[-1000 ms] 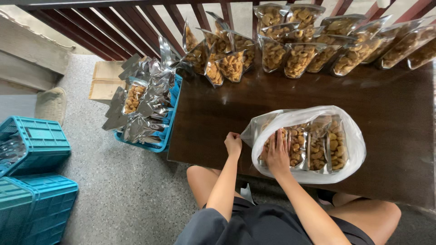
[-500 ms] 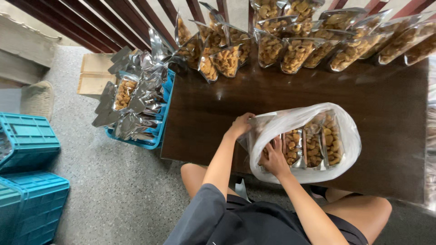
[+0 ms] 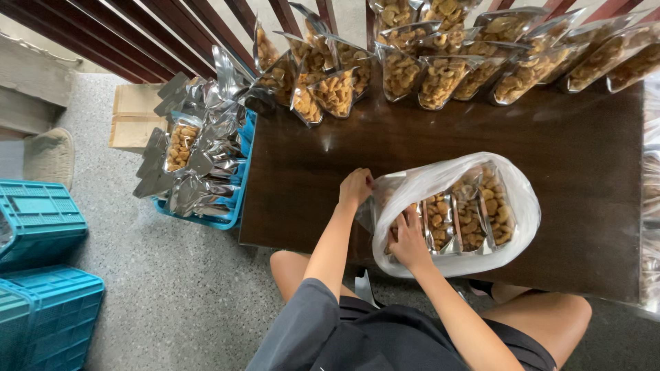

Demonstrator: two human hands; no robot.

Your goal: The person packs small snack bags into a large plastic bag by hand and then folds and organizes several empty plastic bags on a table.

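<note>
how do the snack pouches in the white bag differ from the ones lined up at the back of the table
The pouches in the white plastic bag lie packed side by side inside the bag, under the right hand; the left hand grips the bag's rim. The pouches along the table's far edge stand upright and loose on the dark wooden table, in a long row. Both sets are clear-fronted, silver-edged pouches of golden-brown snacks.

A dark wooden table [image 3: 330, 172] carries a white plastic bag [image 3: 450, 182] of snack pouches near its front edge; a row of clear snack pouches [image 3: 440, 72] stands along its far edge. Beside it, the speckled floor [image 3: 158, 275] bears a blue crate [image 3: 237, 185] of pouches, teal crates [image 3: 41, 227] and a flat cardboard box [image 3: 130, 120].
</note>
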